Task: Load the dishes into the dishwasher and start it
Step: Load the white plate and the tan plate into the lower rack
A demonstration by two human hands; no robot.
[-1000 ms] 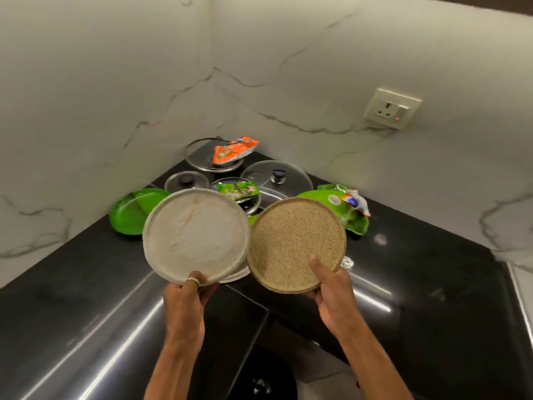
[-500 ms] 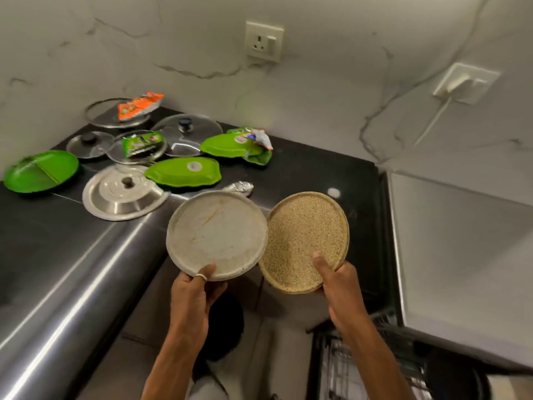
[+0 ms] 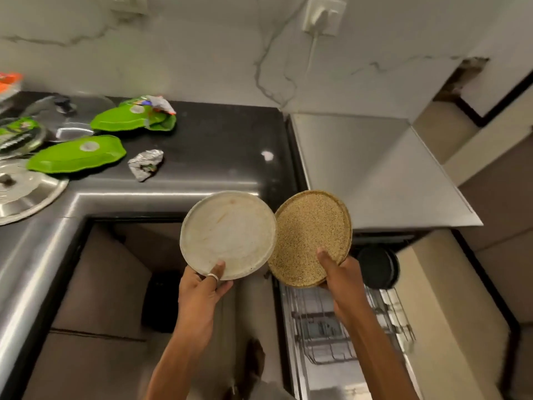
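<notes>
My left hand (image 3: pixel 200 290) grips a white round plate (image 3: pixel 227 232) by its near rim, thumb on top. My right hand (image 3: pixel 341 272) holds a speckled tan plate (image 3: pixel 310 235) the same way, tilted toward me. The two plates touch edge to edge in the air beyond the black counter's front edge. Below the tan plate the dishwasher's wire rack (image 3: pixel 346 324) is pulled out, with a dark round dish (image 3: pixel 377 267) standing at its far end. The dishwasher's steel top (image 3: pixel 375 174) lies behind the plates.
On the black counter (image 3: pixel 219 140) at left lie green leaf-shaped plates (image 3: pixel 78 154), steel and glass lids (image 3: pixel 23 192), a crumpled foil wrapper (image 3: pixel 145 164) and snack packets. A plugged wall socket (image 3: pixel 323 15) sits above. Beige cabinet fronts flank the dishwasher.
The view has swung right and down, away from the counter corner. Both hands carried the plates off the counter to a spot above the open dishwasher rack, grips unchanged.
</notes>
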